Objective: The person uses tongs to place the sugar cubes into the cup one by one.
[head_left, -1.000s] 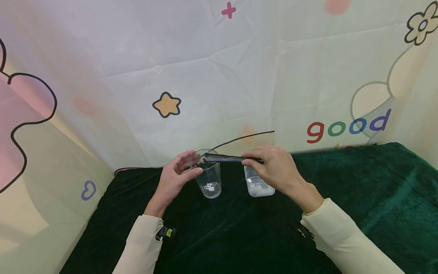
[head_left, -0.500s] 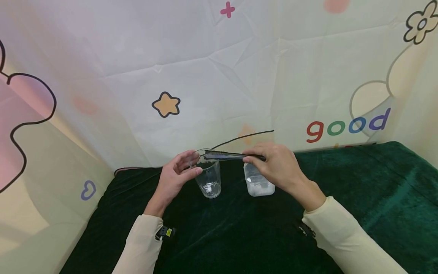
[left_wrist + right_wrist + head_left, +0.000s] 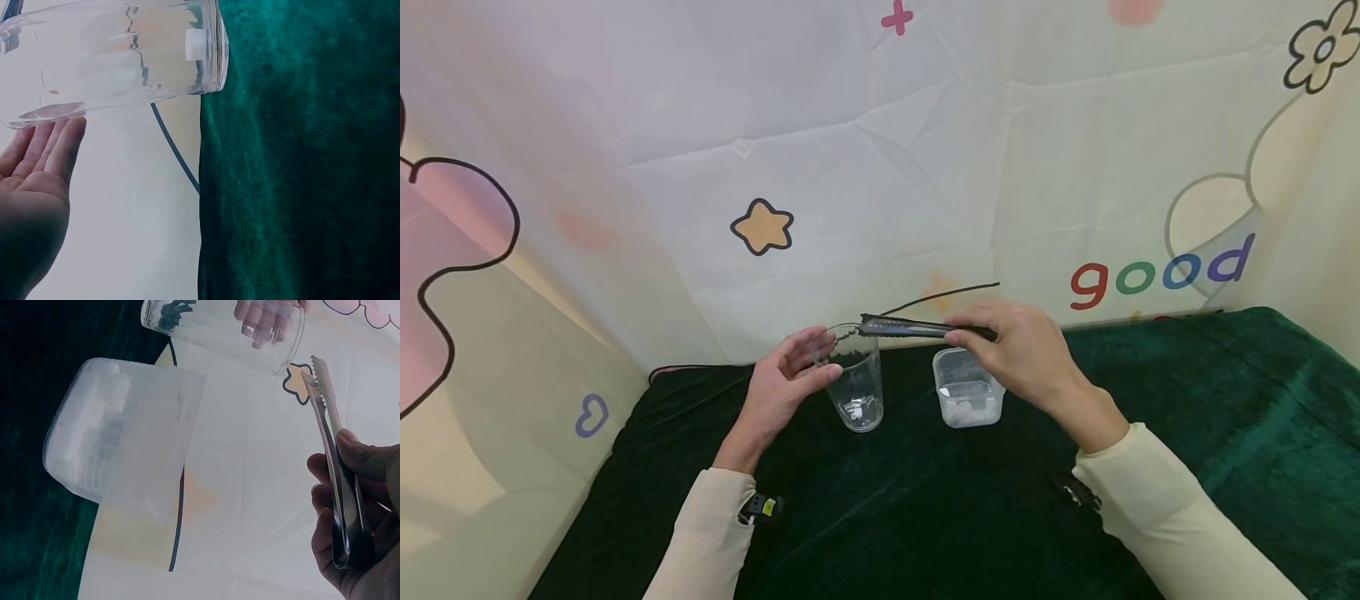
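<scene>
Upright on the dark green cloth stands a clear drinking glass point(image 3: 860, 392), a small white cube-like piece point(image 3: 195, 44) at its bottom. My left hand point(image 3: 786, 375) holds the glass near its top, thumb in front and fingers behind; the thumb is out of the left wrist view. My right hand point(image 3: 1026, 354) grips metal food tongs point(image 3: 906, 328) with serrated tips. Those tips hover just right of the glass's rim, slightly apart, and nothing shows between them in the right wrist view. Below the right hand sits a translucent plastic container point(image 3: 968, 400) with whitish pieces inside.
Green velvet cloth point(image 3: 880, 517) covers the table. Behind it hangs a pale printed backdrop point(image 3: 925, 192) with a star, a flower and the word "good". The container stands a short way right of the glass.
My right hand has moved up and right, drawing the tongs from over the glass's mouth to its right rim. More of the container shows now. The left hand and the glass stay put.
</scene>
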Motion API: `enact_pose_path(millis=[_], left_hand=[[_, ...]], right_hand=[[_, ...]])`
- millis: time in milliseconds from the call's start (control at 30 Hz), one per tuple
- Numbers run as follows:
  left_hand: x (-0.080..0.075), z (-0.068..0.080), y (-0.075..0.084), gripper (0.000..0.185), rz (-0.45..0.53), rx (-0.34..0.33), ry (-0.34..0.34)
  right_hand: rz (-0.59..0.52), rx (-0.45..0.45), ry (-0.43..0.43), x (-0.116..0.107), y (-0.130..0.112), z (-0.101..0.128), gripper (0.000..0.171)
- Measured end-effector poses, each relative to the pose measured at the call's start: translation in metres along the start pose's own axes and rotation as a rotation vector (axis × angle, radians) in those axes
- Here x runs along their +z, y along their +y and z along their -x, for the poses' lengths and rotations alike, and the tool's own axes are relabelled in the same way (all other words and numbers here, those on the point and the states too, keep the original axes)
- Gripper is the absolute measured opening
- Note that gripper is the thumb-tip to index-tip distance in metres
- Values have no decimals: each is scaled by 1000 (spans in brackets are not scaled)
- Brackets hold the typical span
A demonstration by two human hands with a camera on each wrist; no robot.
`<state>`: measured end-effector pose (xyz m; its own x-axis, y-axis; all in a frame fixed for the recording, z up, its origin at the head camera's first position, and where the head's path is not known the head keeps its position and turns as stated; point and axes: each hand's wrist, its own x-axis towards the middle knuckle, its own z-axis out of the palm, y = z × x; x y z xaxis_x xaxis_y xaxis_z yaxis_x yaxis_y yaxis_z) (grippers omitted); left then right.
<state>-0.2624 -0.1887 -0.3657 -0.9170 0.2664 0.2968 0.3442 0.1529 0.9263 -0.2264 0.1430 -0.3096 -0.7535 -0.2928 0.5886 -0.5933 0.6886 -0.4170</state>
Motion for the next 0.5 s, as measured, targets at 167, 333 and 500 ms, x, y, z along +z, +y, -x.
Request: enact_pose_path(millis=[167, 333, 500], left_hand=[[1, -1, 0, 59, -3, 1, -3], [1, -2, 0, 61, -10, 20, -5], [2, -1, 1, 61, -18, 18, 6]], right_hand=[[2, 23, 7, -6, 2, 0, 22], [9, 33, 10, -11, 4, 0, 21], [14, 43, 10, -14, 4, 0, 23]])
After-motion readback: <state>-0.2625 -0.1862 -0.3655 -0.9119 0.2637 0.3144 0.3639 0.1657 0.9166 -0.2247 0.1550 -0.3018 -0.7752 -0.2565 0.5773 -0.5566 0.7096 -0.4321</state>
